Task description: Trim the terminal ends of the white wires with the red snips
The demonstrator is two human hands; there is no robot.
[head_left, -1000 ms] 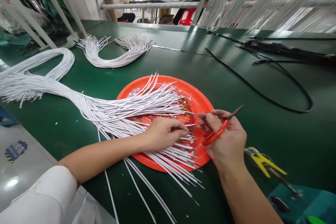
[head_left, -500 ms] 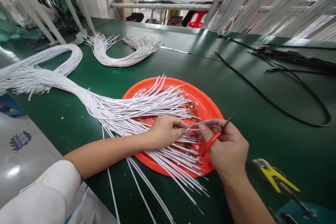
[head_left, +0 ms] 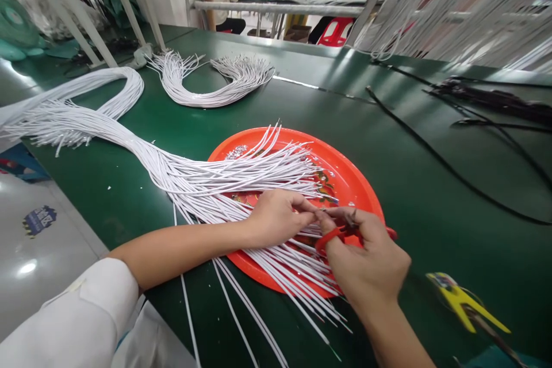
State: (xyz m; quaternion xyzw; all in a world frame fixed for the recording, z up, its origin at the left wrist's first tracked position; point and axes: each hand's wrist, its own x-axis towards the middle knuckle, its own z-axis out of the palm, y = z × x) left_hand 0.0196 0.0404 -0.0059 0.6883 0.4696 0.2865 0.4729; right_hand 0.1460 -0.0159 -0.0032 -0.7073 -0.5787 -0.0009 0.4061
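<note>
A round red tray (head_left: pixel 353 178) lies on the green table (head_left: pixel 422 201). A long bundle of white wires (head_left: pixel 181 175) runs from the far left across it, the stripped ends fanned out over the tray. My left hand (head_left: pixel 276 215) rests on the wires at the tray's near side, with finger and thumb pinched on one wire end. My right hand (head_left: pixel 366 259) is closed around a small red-handled cutter (head_left: pixel 334 236), whose tip meets the pinched wire end just right of my left fingers.
A second curved bundle of white wires (head_left: pixel 215 83) lies at the back left. Black cables (head_left: pixel 457 169) cross the right side. A yellow-handled tool (head_left: pixel 466 306) lies at the near right. More white wires hang at the top right. A person sits beyond the table.
My right hand has moved left and turned the red-handled cutter in toward my left fingertips. The left hand has stayed on the wires. The camera has shifted a little left.
</note>
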